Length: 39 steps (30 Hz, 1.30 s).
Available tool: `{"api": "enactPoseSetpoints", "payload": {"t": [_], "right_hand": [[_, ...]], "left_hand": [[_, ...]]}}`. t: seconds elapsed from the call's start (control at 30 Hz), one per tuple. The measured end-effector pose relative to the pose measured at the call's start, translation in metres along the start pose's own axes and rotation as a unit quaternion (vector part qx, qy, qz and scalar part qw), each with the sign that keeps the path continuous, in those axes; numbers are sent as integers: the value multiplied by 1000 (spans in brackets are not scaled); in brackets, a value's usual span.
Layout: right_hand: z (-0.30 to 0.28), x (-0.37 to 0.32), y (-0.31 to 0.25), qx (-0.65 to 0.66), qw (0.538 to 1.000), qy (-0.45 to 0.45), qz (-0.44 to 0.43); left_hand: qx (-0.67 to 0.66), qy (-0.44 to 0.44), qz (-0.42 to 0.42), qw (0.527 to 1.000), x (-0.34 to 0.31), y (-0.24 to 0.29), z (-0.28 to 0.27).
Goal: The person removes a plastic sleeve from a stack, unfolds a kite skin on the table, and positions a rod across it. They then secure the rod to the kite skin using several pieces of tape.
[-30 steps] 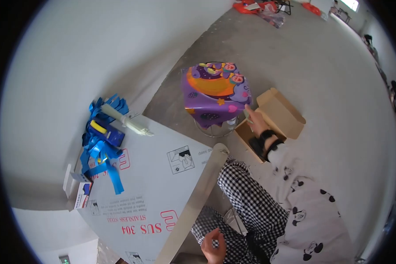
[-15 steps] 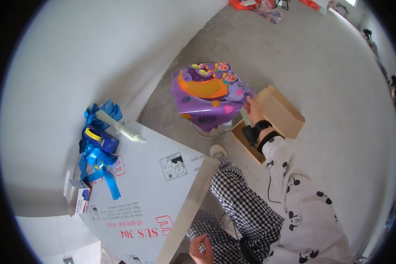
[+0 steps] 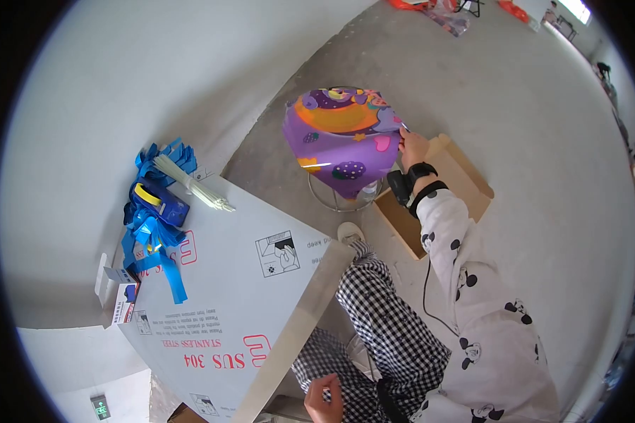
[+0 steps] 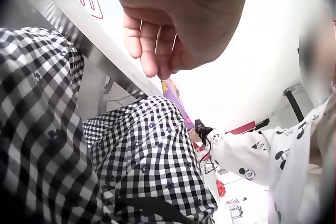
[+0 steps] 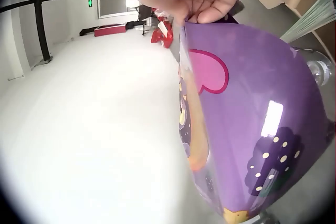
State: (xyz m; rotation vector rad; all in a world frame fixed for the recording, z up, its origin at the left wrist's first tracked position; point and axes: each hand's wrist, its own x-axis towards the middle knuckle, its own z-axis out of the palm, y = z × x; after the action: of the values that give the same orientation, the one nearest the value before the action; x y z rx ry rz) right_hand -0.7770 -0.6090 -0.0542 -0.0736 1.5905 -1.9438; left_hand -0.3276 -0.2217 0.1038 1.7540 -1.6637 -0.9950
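A glossy purple plastic sheet point(image 3: 342, 144), printed with an orange moon, hearts and berries, is draped over a round metal stool point(image 3: 339, 209). My right hand point(image 3: 415, 149) pinches the sheet's near right corner between thumb and fingers. In the right wrist view the pinched corner of the sheet point(image 5: 262, 71) is pulled up, with a fold below the fingers. My left hand point(image 3: 324, 398) hovers above the lap, fingers loosely curled and holding nothing. The left wrist view shows its relaxed fingers point(image 4: 149, 50) beside the table edge.
An open cardboard box point(image 3: 466, 176) stands on the floor by the stool; pale thin sticks point(image 5: 310, 22) lie in it. The table point(image 3: 226, 282) at left carries a bundle of white sticks point(image 3: 194, 185), blue ribbon strips point(image 3: 176, 282) and a blue tape dispenser point(image 3: 169, 210). A clear bottle point(image 5: 319, 70) stands near the sheet.
My right hand has gone from touching the sheet's corner to pinching it, and has moved up and away, tightening and lifting that side. The left hand stays near the lap.
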Motion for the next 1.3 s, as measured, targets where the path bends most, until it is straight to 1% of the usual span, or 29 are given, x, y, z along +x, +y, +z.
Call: {"api": "enactPoseSetpoints", "payload": {"t": [0.07,0.17,0.27,0.37,0.47,0.57,0.67,0.77,0.87,0.97,1.07,1.2,1.3], "right_hand": [[-2,2,5,1,1000,7,18],[-4,-8,12,27,1000,-6,5],[-22,7,31,28,996,-78,12],[-30,1,37,68,991,-110,-23],[-24,-22,13,-48,991,-89,85],[-21,-38,5,-134,983,-122,27],[-7,-43,-7,-108,992,-66,13],[3,-46,-20,-40,997,-62,0],[4,-21,-12,-23,995,-67,-73],[-10,9,8,-9,994,-84,-64],[-24,-8,14,65,987,-144,7],[-52,-21,61,47,988,-143,40],[-57,-56,74,86,989,-103,64]], "left_hand": [[2,0,-9,1000,1,-4,2],[30,2,-23,999,2,-8,3],[26,-7,-15,1000,5,-9,4],[7,-15,-29,999,5,0,4],[5,-14,-21,1000,5,2,3],[7,-11,-34,999,4,7,2],[7,-38,-73,997,2,4,-1],[-11,6,-59,998,2,-9,9],[-10,13,-72,997,2,-7,9],[-6,11,-84,996,2,-8,9],[4,10,-74,997,3,-7,10],[4,3,-66,998,4,-5,12],[-2,-1,-70,998,4,-4,13]]}}
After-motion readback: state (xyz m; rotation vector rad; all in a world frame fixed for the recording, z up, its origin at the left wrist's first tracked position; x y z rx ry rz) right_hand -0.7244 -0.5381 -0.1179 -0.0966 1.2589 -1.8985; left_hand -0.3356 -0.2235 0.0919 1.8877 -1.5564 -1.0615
